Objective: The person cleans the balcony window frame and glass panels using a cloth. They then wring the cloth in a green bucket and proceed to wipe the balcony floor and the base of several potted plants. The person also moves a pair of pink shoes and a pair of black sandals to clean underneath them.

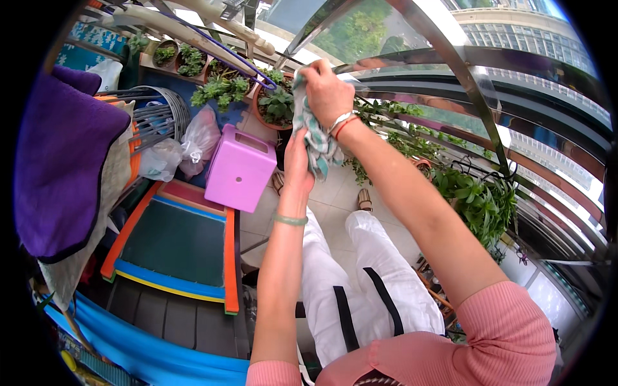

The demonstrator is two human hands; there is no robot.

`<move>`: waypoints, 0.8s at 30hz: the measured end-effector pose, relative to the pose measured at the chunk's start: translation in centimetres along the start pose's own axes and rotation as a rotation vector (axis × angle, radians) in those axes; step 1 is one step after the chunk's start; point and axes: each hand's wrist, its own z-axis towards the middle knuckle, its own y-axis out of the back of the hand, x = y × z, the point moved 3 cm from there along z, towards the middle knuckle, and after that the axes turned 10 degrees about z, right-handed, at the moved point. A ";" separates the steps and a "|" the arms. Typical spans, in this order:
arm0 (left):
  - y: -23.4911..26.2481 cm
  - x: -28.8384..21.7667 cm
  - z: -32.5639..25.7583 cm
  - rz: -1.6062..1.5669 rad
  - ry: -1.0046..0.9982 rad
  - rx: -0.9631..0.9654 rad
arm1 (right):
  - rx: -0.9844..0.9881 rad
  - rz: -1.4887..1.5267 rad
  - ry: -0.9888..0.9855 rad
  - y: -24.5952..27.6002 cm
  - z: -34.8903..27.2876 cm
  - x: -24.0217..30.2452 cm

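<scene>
Gripping a bunched-up green-and-white cloth (320, 138) out front, over toward the railing (444, 38). The right hand (328, 93) has its fingers curled around the top end, and the left hand (299, 156) is lower down, holding the left edge with the thumb up along it. Some of the left fingers are tucked out of sight, so I can't tell how tight that grip is. The bottom of the cloth hangs loose above the tiled floor (336, 212).

Just left of it there's a potted succulent (277, 106), then a pinkish-purple stool (228, 170) with a couple of plastic bags (201, 138) next to it. Nearer on the left is a dark green panel (177, 238) in an orange, blue and yellow frame, plus a big purple fabric piece (71, 167). Off to the right, a bushy leafy plant (473, 199) sits by the railing.
</scene>
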 end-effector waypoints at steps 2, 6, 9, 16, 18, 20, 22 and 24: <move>-1.7 -1.4 1.2 0.017 -0.057 0.051 | 0.042 -0.231 -0.019 0.0 1.8 -0.6; -1.4 -1.4 2.4 0.080 0.031 0.108 | 0.226 -0.346 -0.185 -3.1 2.0 -1.2; 0.1 -1.5 1.3 0.101 0.037 0.074 | 0.283 -0.359 -0.199 -3.3 1.8 -0.6; 0.2 -4.8 0.9 0.205 0.035 0.164 | 0.608 -0.518 -0.102 -4.5 5.1 0.2; -0.5 -4.9 0.8 0.228 0.026 0.151 | 0.639 -0.478 -0.100 -4.2 5.4 0.5; -0.2 -3.9 0.9 0.168 0.022 0.117 | 0.552 -0.357 -0.051 -3.7 5.0 0.8; 1.0 -2.3 0.6 0.130 0.030 0.106 | 0.501 -0.209 -0.029 -3.0 3.3 1.4; 2.4 0.0 -1.0 0.133 0.082 -0.011 | 0.424 -0.078 -0.275 -3.6 -0.7 -0.4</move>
